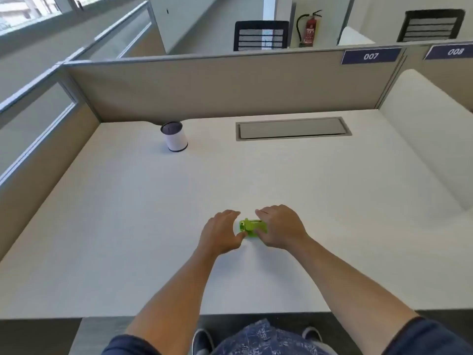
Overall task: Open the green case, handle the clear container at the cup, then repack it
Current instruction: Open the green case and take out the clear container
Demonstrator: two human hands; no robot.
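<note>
A small bright green case (pixel 250 228) lies flat on the white desk (pixel 128 226), a little in front of me. My left hand (pixel 221 233) touches its left end with the thumb at the near corner. My right hand (pixel 280 226) covers its right end, fingers over the far edge and thumb on the near side. Whether the case is open I cannot tell. A white cup (pixel 174 136) with a dark rim and dark inside stands upright at the far left of the desk, well away from both hands. No clear container is visible.
A grey cable hatch (pixel 293 128) is set flush into the desk at the back. Beige partition walls (pixel 217 88) close off the back and left. A white rounded divider (pixel 430 139) rises along the right side. The desk's near edge runs just above my knees.
</note>
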